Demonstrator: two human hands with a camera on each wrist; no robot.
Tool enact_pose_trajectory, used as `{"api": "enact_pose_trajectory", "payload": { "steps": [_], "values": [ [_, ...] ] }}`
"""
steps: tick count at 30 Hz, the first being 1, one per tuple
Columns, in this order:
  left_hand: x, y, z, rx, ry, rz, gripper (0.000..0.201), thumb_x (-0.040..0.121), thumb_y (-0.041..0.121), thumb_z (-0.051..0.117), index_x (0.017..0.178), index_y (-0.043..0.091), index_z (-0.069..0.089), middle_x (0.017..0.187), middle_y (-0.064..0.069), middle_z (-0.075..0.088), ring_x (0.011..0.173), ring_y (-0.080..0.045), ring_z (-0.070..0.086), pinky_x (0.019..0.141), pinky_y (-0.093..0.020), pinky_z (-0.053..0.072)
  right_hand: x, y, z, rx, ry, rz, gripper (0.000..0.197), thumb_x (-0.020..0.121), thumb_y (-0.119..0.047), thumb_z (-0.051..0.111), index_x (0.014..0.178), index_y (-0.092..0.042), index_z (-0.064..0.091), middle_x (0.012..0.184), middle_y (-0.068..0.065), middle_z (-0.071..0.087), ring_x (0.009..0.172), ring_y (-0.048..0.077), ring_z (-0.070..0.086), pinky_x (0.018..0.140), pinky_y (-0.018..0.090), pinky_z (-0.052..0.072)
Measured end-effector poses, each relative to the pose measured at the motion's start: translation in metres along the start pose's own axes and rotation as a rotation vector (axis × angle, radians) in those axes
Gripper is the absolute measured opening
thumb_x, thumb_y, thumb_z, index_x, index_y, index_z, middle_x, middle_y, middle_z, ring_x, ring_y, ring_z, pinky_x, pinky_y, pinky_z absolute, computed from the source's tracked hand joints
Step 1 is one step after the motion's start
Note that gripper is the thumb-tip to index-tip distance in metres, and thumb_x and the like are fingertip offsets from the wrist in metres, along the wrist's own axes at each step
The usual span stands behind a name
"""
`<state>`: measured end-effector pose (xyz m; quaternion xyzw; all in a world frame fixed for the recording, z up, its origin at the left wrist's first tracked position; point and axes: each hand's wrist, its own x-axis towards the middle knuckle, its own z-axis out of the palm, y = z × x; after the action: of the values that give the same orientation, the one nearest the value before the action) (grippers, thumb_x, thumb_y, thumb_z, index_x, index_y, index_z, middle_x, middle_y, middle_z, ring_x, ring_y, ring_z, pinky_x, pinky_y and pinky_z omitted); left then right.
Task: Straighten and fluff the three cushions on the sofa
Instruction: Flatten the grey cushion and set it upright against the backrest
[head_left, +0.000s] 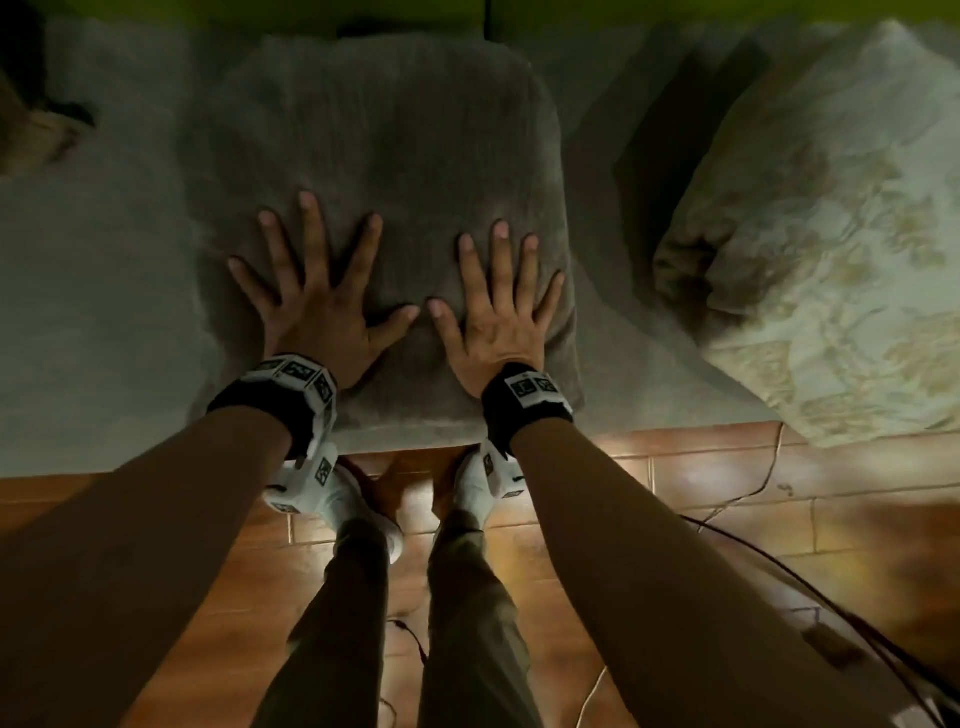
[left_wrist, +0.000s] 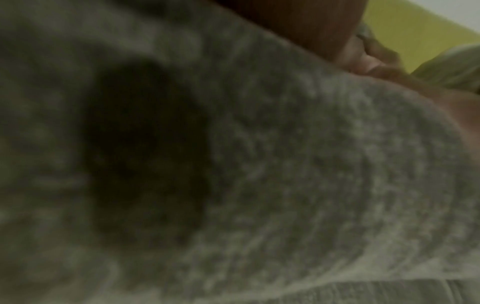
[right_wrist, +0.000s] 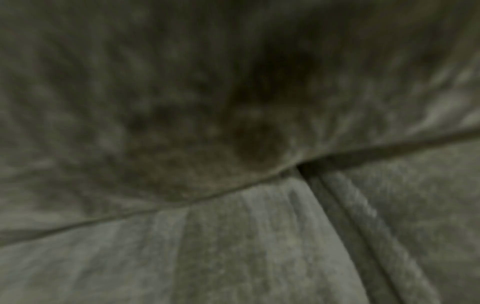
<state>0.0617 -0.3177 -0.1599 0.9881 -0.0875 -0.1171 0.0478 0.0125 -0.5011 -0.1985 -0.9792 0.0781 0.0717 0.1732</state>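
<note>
A grey ribbed cushion (head_left: 384, 156) lies flat on the grey sofa seat (head_left: 93, 312), its near edge at the seat's front. My left hand (head_left: 317, 291) presses flat on its near left part, fingers spread and straight. Beside it my right hand (head_left: 498, 312) lies flat on the near right part, the two thumbs almost meeting. A pale floral cushion (head_left: 831, 249) leans at the right end of the sofa. The left wrist view is blurred grey cushion fabric (left_wrist: 285, 164) close up. In the right wrist view the cushion (right_wrist: 130, 102) meets the sofa seat (right_wrist: 233, 257) along a seam.
A dark brownish object (head_left: 31, 130) sits at the sofa's far left. Below the seat is a reddish tiled floor (head_left: 727, 493), where my white shoes (head_left: 358, 514) stand. Thin cables (head_left: 810, 587) run across the floor on the right. A yellow-green wall (head_left: 623, 10) rises behind the sofa.
</note>
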Motion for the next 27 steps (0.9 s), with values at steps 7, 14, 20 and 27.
{"api": "enact_pose_trajectory", "payload": {
  "steps": [7, 14, 20, 27],
  "values": [
    [0.012, 0.003, 0.02, 0.02, -0.041, 0.032, 0.097, 0.081, 0.087, 0.027, 0.156, 0.041, -0.012, 0.163, -0.025, -0.011, 0.146, -0.057, -0.007, 0.104, -0.083, 0.001, -0.012, 0.021, 0.018, 0.06, -0.063, -0.011, 0.077, 0.097, -0.07, 0.029, 0.158, -0.04, -0.007, 0.166, -0.014, -0.019, 0.156, 0.028, -0.019, 0.12, 0.064, -0.012],
    [0.014, 0.009, 0.02, 0.036, -0.067, 0.001, 0.096, 0.082, 0.083, 0.031, 0.156, 0.037, -0.009, 0.162, -0.028, -0.012, 0.146, -0.057, -0.008, 0.105, -0.083, 0.0, -0.07, 0.081, 0.026, -0.039, -0.298, 0.006, 0.081, 0.101, -0.069, 0.022, 0.154, -0.029, -0.024, 0.161, -0.007, -0.03, 0.152, 0.017, -0.025, 0.124, 0.06, -0.006],
    [0.012, 0.008, 0.017, 0.028, -0.053, -0.014, 0.094, 0.084, 0.082, 0.03, 0.157, 0.035, -0.008, 0.162, -0.028, -0.012, 0.146, -0.057, -0.007, 0.104, -0.083, 0.003, -0.099, 0.09, -0.019, -0.013, -0.358, 0.219, 0.074, 0.103, -0.059, 0.017, 0.162, -0.02, -0.008, 0.17, -0.001, -0.015, 0.156, 0.018, -0.017, 0.121, 0.065, -0.009],
    [-0.006, 0.007, 0.009, 0.011, -0.016, -0.028, 0.089, 0.085, 0.085, 0.02, 0.152, 0.042, -0.02, 0.163, -0.025, -0.011, 0.147, -0.055, -0.005, 0.107, -0.08, 0.004, -0.022, -0.003, -0.054, 0.052, -0.17, -0.199, 0.081, 0.1, -0.068, 0.034, 0.162, -0.032, -0.003, 0.17, -0.006, -0.015, 0.156, 0.026, -0.017, 0.121, 0.066, -0.006]
  ]
}}
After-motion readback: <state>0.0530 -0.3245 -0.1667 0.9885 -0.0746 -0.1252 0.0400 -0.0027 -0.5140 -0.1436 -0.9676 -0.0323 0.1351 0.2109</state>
